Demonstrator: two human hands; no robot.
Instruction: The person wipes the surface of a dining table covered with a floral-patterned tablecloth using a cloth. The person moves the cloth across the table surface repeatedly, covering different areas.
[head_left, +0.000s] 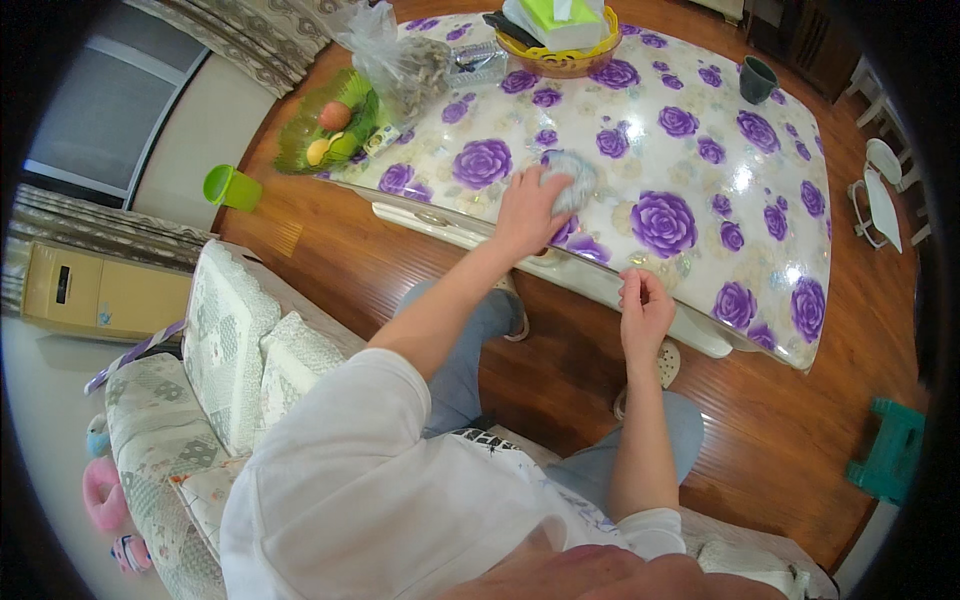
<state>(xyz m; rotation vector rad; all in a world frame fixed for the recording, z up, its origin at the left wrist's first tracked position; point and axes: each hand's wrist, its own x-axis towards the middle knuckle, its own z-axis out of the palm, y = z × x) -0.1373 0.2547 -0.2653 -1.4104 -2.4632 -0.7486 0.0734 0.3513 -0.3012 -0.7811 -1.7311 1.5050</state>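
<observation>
A light blue-grey cloth, slightly blurred, lies bunched on a table cover with purple roses. My left hand rests on its left side with the fingers spread over it, near the table's front edge. Farther right, my right hand is at that same edge, its fingers curled together; nothing shows between them. Whether its fingertips touch the edge is not clear.
Along the table's far left stand a green leaf-shaped bowl with fruit, a clear plastic bag, a clear plastic box and a yellow basket holding a tissue pack. A dark cup stands back right. A green stool is on the floor.
</observation>
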